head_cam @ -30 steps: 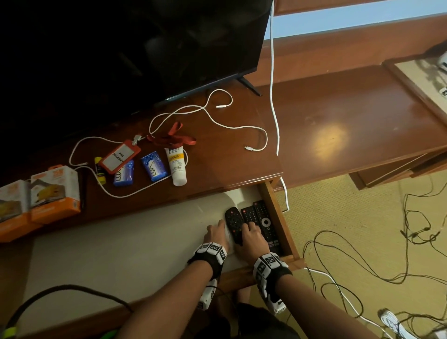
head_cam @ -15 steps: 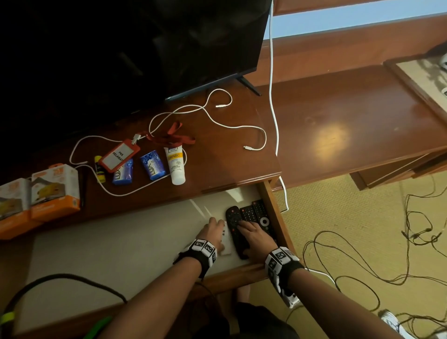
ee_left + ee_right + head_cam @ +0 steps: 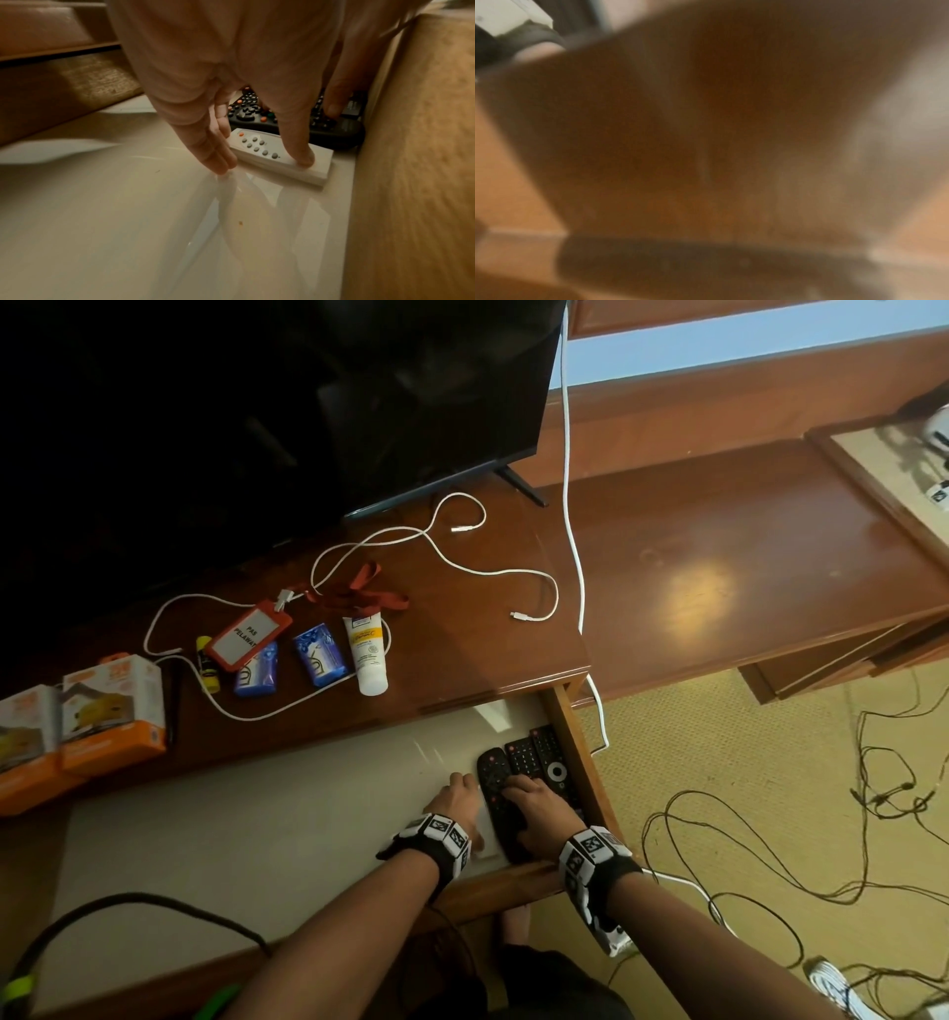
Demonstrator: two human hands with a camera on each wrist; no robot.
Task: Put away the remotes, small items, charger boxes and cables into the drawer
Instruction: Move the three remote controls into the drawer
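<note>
Hands (image 3: 457, 801) on remotes (image 3: 534, 757) in drawer (image 3: 257, 814)

In the drawer (image 3: 575, 737) we find three remotes (image 3: 524, 757) side by side at its right end. On the table (image 3: 462, 649) behind lie cables (image 3: 477, 567), small items (image 3: 313, 654) and, leftmost, charger boxes (image 3: 110, 711).

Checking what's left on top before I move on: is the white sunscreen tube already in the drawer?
No: in the head view the white sunscreen tube lies on the wooden desktop beside a blue packet, outside the drawer.
</note>
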